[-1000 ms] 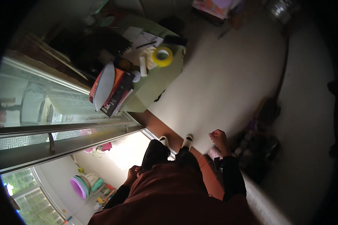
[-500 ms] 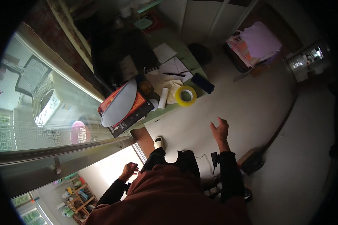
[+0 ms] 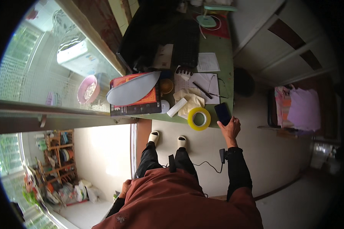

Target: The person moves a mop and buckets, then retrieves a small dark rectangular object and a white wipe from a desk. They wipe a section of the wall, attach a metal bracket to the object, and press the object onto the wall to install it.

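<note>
At the near right corner of the green desk (image 3: 226,63), a dark smartphone (image 3: 222,112) lies to the right of the yellow tape roll (image 3: 190,120); right hand (image 3: 230,130) at its near end, thumb and fingers apart, contact apparent, closure of grip cannot be told; left hand (image 3: 126,186) low at the body's left side, fingers bent, contents cannot be told; smartphone judged light, stiff, slick-faced, fragile if dropped; best hold probably across both long edges, near mid-length, thumb opposing fingers.
</note>
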Demonstrator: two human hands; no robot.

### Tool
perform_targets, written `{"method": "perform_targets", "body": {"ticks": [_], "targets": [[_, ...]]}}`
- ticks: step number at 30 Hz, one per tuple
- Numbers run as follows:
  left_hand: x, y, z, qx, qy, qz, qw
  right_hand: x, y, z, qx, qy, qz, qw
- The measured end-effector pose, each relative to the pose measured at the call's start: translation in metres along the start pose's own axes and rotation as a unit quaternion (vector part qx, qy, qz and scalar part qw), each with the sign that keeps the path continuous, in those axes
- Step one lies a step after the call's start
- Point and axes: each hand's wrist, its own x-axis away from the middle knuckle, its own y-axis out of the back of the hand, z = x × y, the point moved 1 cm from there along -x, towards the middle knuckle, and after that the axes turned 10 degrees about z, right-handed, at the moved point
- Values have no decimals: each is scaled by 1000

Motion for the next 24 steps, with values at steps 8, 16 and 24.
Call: {"method": "perform_targets", "body": {"ticks": [8, 16, 24], "targets": [[66, -133, 32, 78, 50, -35, 995, -20, -8, 1, 4, -16, 71, 997], [80, -175, 9, 204, 17, -59, 977, -41, -14, -5, -22, -57, 135, 989], [112, -185, -33, 270, 91, -87, 955, -45, -19, -9, -24, -58, 147, 987]]}}
